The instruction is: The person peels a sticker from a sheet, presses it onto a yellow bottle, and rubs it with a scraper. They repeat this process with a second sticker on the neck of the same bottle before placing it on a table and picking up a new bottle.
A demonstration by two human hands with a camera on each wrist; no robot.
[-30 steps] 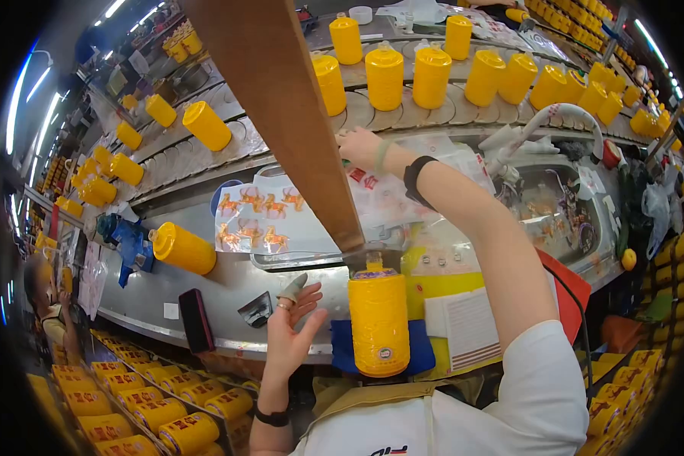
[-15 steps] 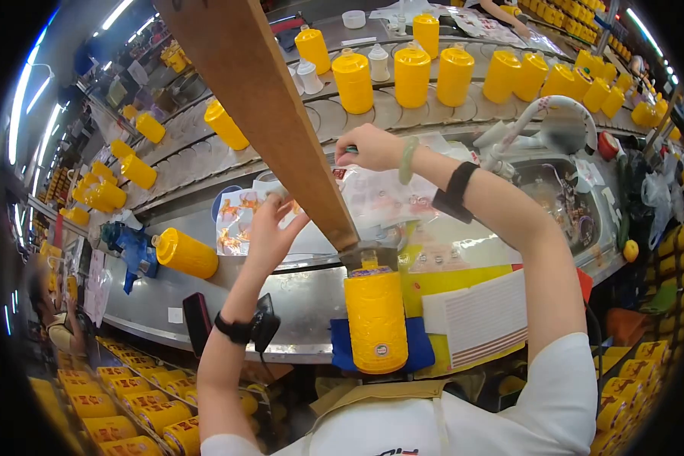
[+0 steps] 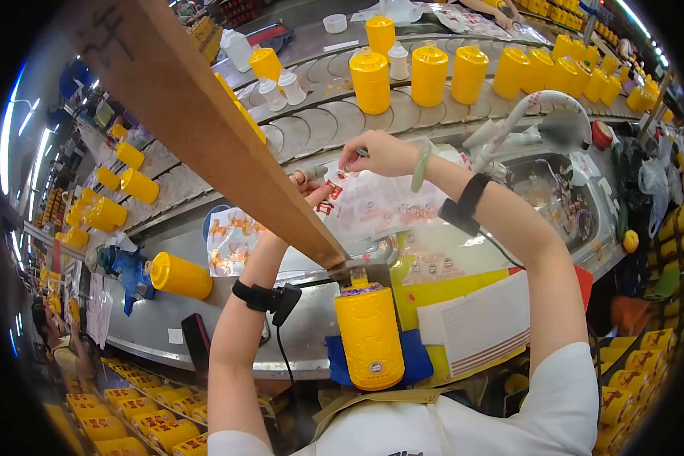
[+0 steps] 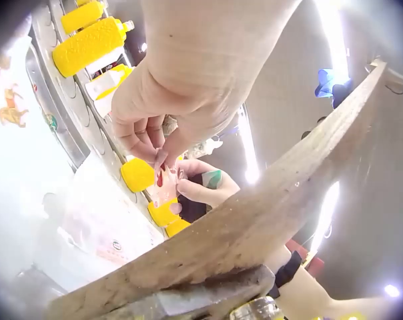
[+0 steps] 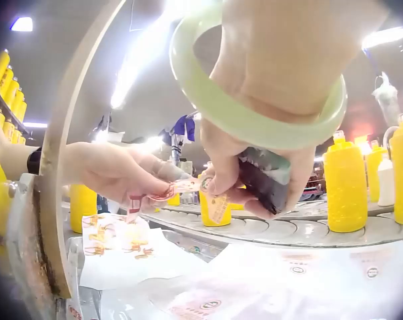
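Observation:
Between both hands is a small clear decal [image 5: 218, 208] with red print, raised above the sheets. My left hand [image 3: 308, 186] pinches one end of it with thumb and fingertips; a pale cover sits on one finger. My right hand [image 3: 384, 156] pinches the other end. Tucked in the right palm is a dark, flat block [image 5: 265, 180] with a greenish end. Below the hands lie printed decal sheets [image 3: 391, 205]. Nearer the body, an embossed yellow bottle [image 3: 368, 334] leans on a blue cloth [image 3: 418, 357], its neck at the foot of a wooden beam [image 3: 205, 152].
The beam slants across the work area, close to the left forearm. Behind runs a conveyor [image 3: 311, 129] carrying yellow bottles and small white ones. A sink [image 3: 555, 194] with a tap is at right. Another yellow bottle [image 3: 181, 275] lies at left, by a phone [image 3: 196, 342].
My left hand has gone from beside the near bottle, up past the horse-figure sheet, to meet the right hand beyond the beam. The right hand has stayed over the sheets. Conveyor bottles have shifted right.

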